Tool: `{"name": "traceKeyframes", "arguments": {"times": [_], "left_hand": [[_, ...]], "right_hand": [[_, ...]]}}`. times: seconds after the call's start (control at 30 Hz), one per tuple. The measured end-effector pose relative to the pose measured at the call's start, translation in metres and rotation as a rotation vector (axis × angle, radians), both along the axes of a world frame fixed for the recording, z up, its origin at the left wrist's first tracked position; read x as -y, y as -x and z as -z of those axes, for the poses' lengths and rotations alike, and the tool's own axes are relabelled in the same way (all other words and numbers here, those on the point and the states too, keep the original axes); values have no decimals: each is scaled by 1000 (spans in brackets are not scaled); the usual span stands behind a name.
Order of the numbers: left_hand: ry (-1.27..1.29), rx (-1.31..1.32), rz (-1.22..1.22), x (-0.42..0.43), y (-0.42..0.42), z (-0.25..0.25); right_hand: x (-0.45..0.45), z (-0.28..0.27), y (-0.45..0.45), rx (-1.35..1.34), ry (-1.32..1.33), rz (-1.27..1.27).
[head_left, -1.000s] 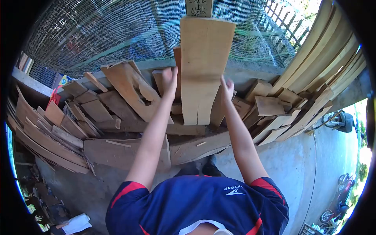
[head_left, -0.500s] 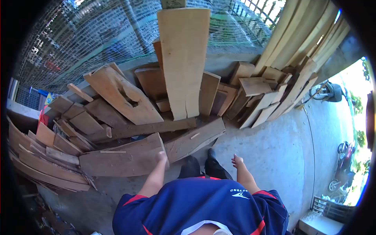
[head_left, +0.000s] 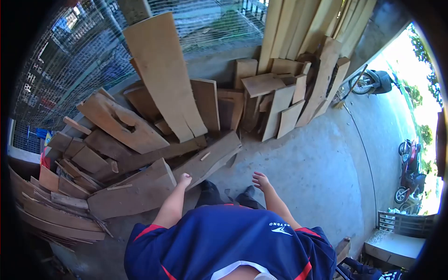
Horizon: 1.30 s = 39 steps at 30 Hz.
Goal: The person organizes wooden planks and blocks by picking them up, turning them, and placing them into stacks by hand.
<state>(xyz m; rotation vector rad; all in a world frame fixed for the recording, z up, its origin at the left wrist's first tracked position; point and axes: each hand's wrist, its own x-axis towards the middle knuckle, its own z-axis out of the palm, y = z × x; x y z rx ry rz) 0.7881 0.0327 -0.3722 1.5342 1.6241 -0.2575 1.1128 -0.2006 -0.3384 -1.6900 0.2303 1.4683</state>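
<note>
Before the person (head_left: 228, 238), a long board (head_left: 165, 77) leans in front of a low wall (head_left: 224, 63), with netting (head_left: 217, 30) behind it and two planks (head_left: 144, 186) lying nearer, before its foot. Wood scraps (head_left: 88, 158) are heaped to its left, and more pieces (head_left: 282, 109) lean to its right, with tall boards (head_left: 298, 32) behind them. Farther right, a motorbike (head_left: 382, 83) stands on the floor (head_left: 308, 154).
</note>
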Motion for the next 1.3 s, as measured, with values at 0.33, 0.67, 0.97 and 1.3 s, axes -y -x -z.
{"name": "traceKeyframes", "arguments": {"times": [0.33, 0.67, 0.97, 1.3], "left_hand": [[13, 418, 45, 84, -189, 32], [312, 512, -168, 86, -298, -56], [460, 545, -415, 3, -354, -25], [309, 714, -688, -114, -471, -3]], "right_hand": [[160, 31, -92, 40, 226, 84], [243, 49, -146, 136, 356, 239], [209, 54, -153, -5, 330, 108], [133, 36, -244, -5, 396, 29]]}}
